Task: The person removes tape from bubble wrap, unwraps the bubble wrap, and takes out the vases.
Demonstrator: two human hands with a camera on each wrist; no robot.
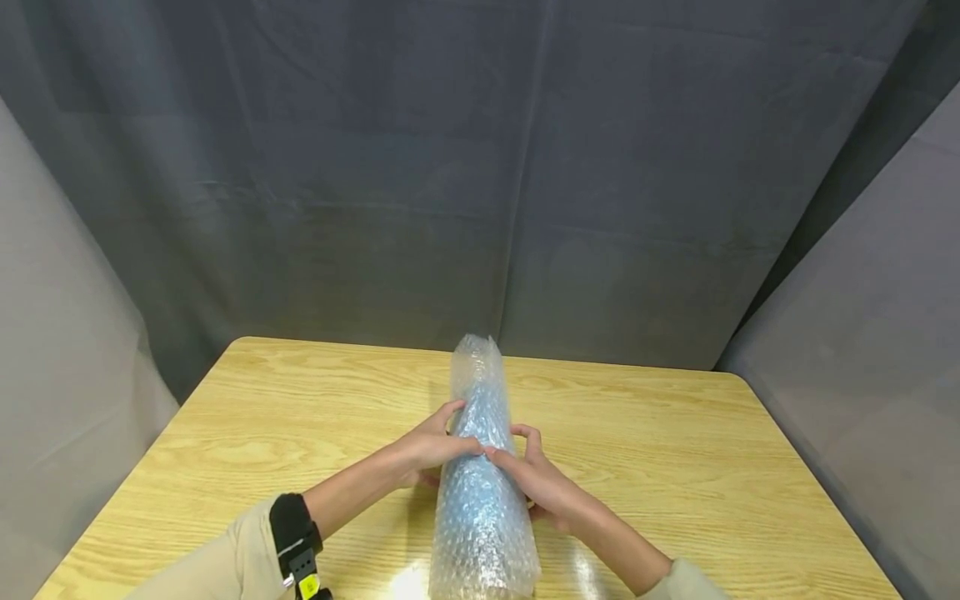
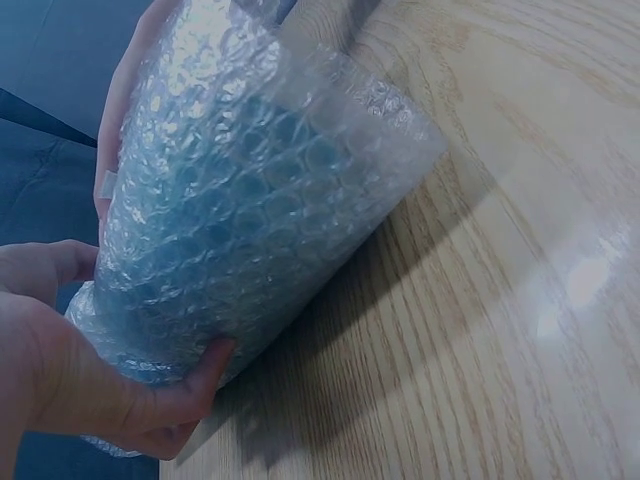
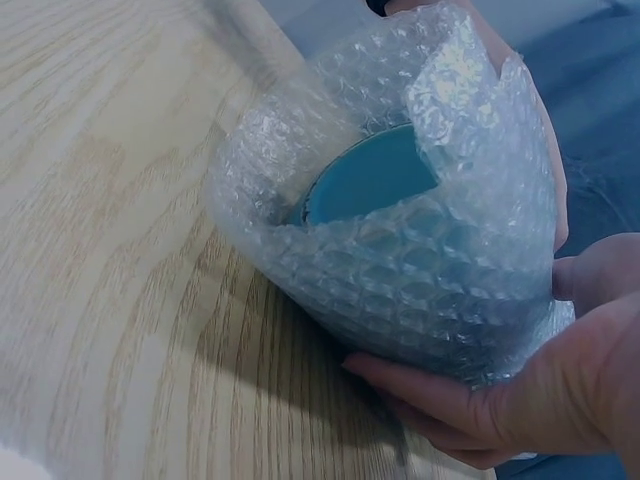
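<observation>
A long bundle of clear bubble wrap (image 1: 480, 500) lies lengthwise on the table, rolled around something blue. In the right wrist view, a round teal end (image 3: 370, 185) shows inside the wrap's open end; its kind is not clear. My left hand (image 1: 433, 447) grips the bundle from the left, thumb on top and fingers along the side. From the right, my right hand (image 1: 546, 485) holds it likewise. The two thumbs meet on top of the wrap, near its middle. Fingers (image 2: 190, 395) of the left hand reach down beside the wrap; their undersides are partly hidden.
The wooden table (image 1: 660, 450) spreads out on both sides of the bundle. Behind it hangs a dark grey curtain (image 1: 360, 208), with pale cloth walls (image 1: 870, 317) to the left and right. A black strap (image 1: 292, 525) circles the left wrist.
</observation>
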